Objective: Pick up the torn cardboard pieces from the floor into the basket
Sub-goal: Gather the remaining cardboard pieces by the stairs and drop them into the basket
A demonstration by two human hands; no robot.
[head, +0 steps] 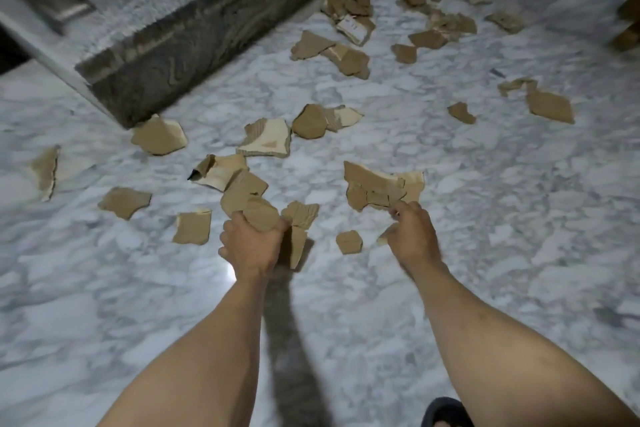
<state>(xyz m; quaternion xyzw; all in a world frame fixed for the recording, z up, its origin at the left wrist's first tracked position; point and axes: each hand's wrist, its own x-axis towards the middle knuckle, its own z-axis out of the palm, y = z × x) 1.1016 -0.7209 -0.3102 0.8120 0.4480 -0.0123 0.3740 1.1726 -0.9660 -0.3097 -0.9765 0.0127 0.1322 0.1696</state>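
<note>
Gathering step, mid-way. Left hand [250,246] grip clamped on a wad of torn brown cardboard pieces [254,204]; right hand [412,236] pinches another stack [381,189]. Many scraps [349,59] on white marble floor [485,253]. Basket not in view; next: carry handfuls to it w/o dropping.

scattered cardboard pieces [311,121], dark stone step [214,31] far-left

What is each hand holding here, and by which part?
Left hand grips a bunch of cardboard pieces by their lower ends; right hand pinches stacked pieces at their near edge.
</note>
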